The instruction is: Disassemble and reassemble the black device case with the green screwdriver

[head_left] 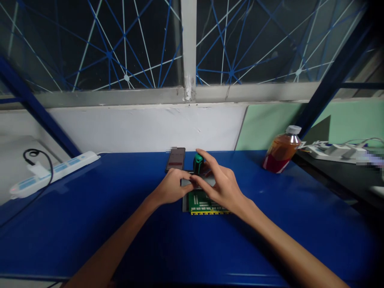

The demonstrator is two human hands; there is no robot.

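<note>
A green circuit board (204, 200) with a yellow front edge lies on the blue table, over a dark flat piece that shows at its left. Above its back part stands a green and black screwdriver handle (198, 164), upright. My left hand (172, 186) is at the left of the board, thumb and forefinger pinched together beside the handle's foot; what they hold is too small to make out. My right hand (220, 182) curves round the handle's right side, its forefinger near the top and its thumb by the left fingertips. Whether it grips the handle is unclear.
A phone (175, 159) lies behind my left hand. At the right back stands a bottle (282, 150) with a white cap. A white power strip (60, 172) with a black cable lies at the left edge of the table (90, 224). More power strips are at the far right.
</note>
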